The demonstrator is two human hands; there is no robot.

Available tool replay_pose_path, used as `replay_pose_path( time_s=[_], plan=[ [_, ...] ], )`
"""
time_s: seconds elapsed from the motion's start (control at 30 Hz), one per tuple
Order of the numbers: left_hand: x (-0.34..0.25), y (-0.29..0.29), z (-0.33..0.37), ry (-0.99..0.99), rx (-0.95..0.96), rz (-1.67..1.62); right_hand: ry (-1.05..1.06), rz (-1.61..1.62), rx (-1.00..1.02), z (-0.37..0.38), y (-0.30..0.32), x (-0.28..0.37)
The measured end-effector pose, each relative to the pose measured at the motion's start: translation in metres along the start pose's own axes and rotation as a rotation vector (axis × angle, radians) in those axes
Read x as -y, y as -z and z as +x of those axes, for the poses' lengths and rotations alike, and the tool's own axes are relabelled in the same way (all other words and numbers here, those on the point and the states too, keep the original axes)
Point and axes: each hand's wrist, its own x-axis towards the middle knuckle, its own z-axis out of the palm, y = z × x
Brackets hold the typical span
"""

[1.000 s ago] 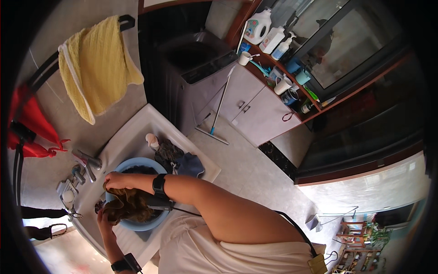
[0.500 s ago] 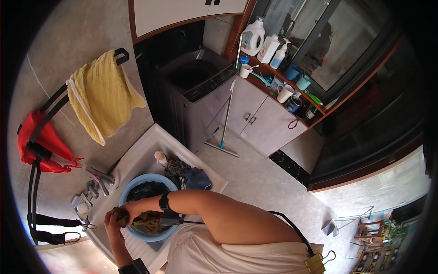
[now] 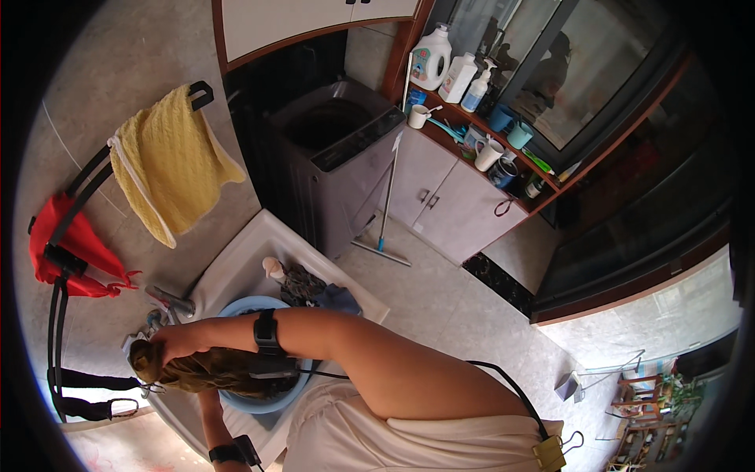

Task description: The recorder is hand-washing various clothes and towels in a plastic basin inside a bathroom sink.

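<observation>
My right hand (image 3: 174, 341) is closed around the upper end of a wet olive-brown cloth (image 3: 208, 370), which is bunched at the fingers. The cloth stretches from beside the tap across the left side of a light blue basin (image 3: 250, 304), its lower part reaching into the basin. My left hand (image 3: 209, 398) is below the cloth, its fingers hidden behind the fabric. The basin stands in a white sink (image 3: 236, 250). Dark patterned cloth (image 3: 297, 286) and a blue-grey cloth (image 3: 340, 300) lie in the sink beyond the basin.
A metal tap (image 3: 169, 301) is on the sink's left side. Above it, a yellow towel (image 3: 174, 165) and red cloth (image 3: 67, 248) hang from a black rail. A washing machine (image 3: 338, 173) stands beyond the sink, with a floor squeegee (image 3: 383, 250) beside it. Bottles and cups line a shelf (image 3: 464, 122).
My right hand has moved left and up toward the tap, drawing the olive-brown cloth out of the basin into a longer stretch. My left hand has dropped lower, behind the cloth.
</observation>
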Motion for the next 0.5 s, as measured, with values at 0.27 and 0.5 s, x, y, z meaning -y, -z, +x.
replay_pose_path(
  time_s=[0.27, 0.5],
  plan=[
    [0.011, 0.002, 0.007, -0.01, -0.002, -0.009, 0.122, 0.344, 0.085, -0.006, -0.007, 0.054],
    [-0.063, 0.0, -0.012, -0.135, -0.093, -0.3, -0.021, 0.249, -0.068, -0.025, 0.054, -0.012]
  ],
)
